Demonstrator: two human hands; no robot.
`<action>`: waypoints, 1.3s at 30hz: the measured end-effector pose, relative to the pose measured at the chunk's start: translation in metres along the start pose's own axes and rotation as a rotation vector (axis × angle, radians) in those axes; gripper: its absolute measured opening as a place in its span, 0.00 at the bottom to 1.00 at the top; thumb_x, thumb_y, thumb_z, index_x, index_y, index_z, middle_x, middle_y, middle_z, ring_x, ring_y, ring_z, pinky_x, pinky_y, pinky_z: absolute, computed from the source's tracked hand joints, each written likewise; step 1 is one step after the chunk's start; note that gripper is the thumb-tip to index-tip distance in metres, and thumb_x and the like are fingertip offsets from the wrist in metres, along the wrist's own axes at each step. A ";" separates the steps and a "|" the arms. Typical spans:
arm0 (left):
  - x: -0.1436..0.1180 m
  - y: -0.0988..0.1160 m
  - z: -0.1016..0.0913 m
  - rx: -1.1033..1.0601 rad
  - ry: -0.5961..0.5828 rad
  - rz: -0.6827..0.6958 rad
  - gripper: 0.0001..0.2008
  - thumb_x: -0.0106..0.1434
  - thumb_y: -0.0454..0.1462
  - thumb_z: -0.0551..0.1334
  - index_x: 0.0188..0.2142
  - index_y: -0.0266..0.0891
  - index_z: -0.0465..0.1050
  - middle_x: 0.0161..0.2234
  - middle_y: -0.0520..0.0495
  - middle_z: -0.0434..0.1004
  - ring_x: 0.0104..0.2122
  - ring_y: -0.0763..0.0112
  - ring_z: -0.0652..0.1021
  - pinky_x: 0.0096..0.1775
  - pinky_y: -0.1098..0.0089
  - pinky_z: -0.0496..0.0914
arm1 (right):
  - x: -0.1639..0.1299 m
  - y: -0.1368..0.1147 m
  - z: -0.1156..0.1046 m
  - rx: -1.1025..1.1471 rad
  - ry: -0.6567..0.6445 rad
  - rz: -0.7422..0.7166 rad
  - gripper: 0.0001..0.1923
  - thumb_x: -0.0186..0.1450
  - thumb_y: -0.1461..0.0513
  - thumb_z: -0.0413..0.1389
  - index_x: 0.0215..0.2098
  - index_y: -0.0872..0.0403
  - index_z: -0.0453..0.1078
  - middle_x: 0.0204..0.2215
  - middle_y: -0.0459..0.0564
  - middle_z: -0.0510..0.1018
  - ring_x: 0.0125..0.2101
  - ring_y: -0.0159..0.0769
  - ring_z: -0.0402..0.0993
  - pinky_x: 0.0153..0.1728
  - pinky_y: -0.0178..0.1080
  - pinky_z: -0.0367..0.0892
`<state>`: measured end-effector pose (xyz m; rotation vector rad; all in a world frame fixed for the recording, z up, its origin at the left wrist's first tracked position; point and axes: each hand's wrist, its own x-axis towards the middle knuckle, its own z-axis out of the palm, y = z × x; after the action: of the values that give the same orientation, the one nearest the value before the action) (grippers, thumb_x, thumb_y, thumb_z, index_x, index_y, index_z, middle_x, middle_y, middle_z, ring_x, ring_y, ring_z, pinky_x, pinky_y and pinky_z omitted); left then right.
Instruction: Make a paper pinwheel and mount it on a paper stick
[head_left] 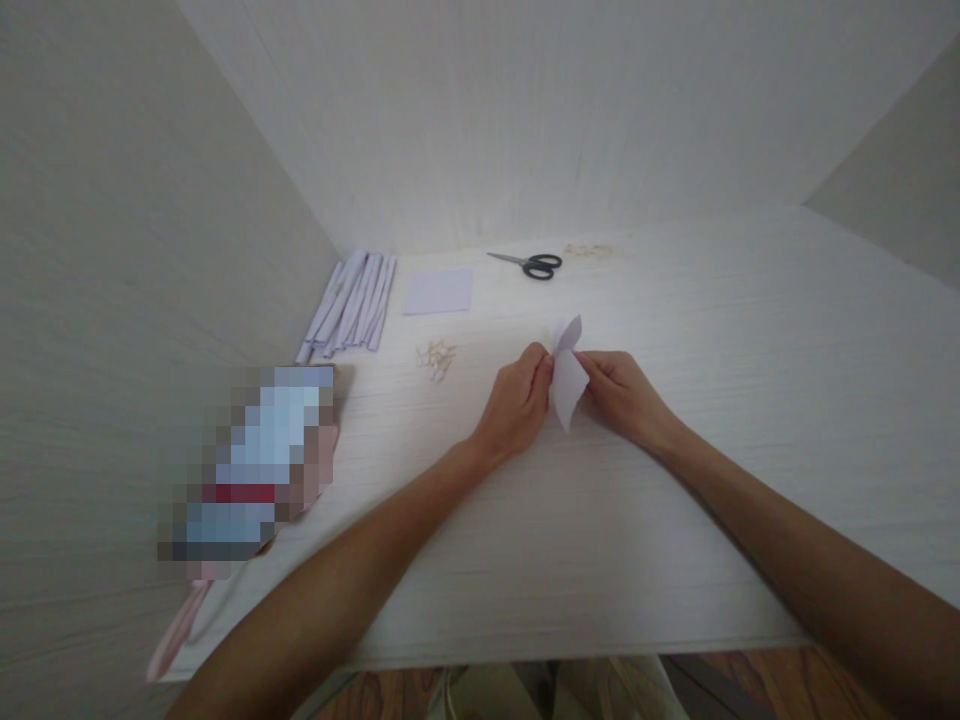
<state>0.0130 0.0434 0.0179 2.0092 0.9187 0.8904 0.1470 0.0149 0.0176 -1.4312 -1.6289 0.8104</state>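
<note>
A piece of white paper (570,382), bent and standing on edge, is held above the middle of the table between my two hands. My left hand (519,398) pinches its left side, thumb and fingers closed together. From the other side my right hand (621,392) grips the paper with curled fingers; some fingertips are hidden behind it. To the left of my left hand lies a small pile of thin pale sticks, perhaps cotton swabs (436,358). Beyond them a flat sheet of white paper (439,291) rests on the table.
Scissors with black handles (541,266) lie near the back wall, beside a few thin tan pieces (589,250). Several rolled paper tubes (351,305) are stacked at the back left. A pixelated object (262,460) leans by the left wall. Walls enclose the white table (750,330).
</note>
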 end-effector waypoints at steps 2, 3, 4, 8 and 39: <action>0.000 0.000 0.000 0.030 0.013 0.002 0.13 0.62 0.39 0.43 0.22 0.40 0.51 0.18 0.55 0.55 0.19 0.77 0.60 0.23 0.73 0.54 | 0.000 0.001 0.001 0.025 0.008 0.000 0.21 0.61 0.51 0.40 0.16 0.55 0.55 0.15 0.43 0.56 0.18 0.27 0.52 0.20 0.32 0.49; 0.001 -0.001 0.001 0.041 0.014 0.004 0.13 0.62 0.39 0.43 0.22 0.40 0.51 0.18 0.55 0.55 0.19 0.77 0.60 0.23 0.72 0.54 | 0.000 0.001 0.002 0.029 0.016 -0.002 0.21 0.61 0.51 0.40 0.17 0.55 0.55 0.16 0.43 0.56 0.19 0.27 0.52 0.20 0.32 0.49; 0.001 -0.001 0.001 0.049 0.013 0.007 0.13 0.62 0.39 0.43 0.22 0.40 0.51 0.18 0.54 0.55 0.20 0.77 0.60 0.23 0.72 0.53 | 0.000 0.002 0.003 0.027 0.025 -0.004 0.21 0.61 0.51 0.41 0.17 0.55 0.55 0.16 0.43 0.56 0.19 0.27 0.52 0.20 0.32 0.49; 0.002 -0.003 0.002 0.068 -0.002 0.007 0.12 0.62 0.39 0.43 0.22 0.40 0.51 0.18 0.54 0.56 0.20 0.76 0.61 0.23 0.72 0.53 | -0.001 0.002 0.004 -0.007 0.043 -0.006 0.21 0.61 0.51 0.40 0.17 0.55 0.54 0.16 0.44 0.57 0.19 0.28 0.53 0.20 0.32 0.50; 0.000 -0.004 -0.002 -0.045 0.080 -0.036 0.13 0.60 0.38 0.46 0.20 0.39 0.52 0.18 0.55 0.53 0.21 0.78 0.58 0.23 0.73 0.53 | 0.003 0.004 0.001 0.151 -0.030 -0.025 0.18 0.61 0.55 0.42 0.17 0.55 0.54 0.15 0.40 0.53 0.17 0.25 0.49 0.18 0.32 0.47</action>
<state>0.0105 0.0459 0.0153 1.9250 0.9673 0.9687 0.1478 0.0190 0.0138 -1.2963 -1.5700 0.9238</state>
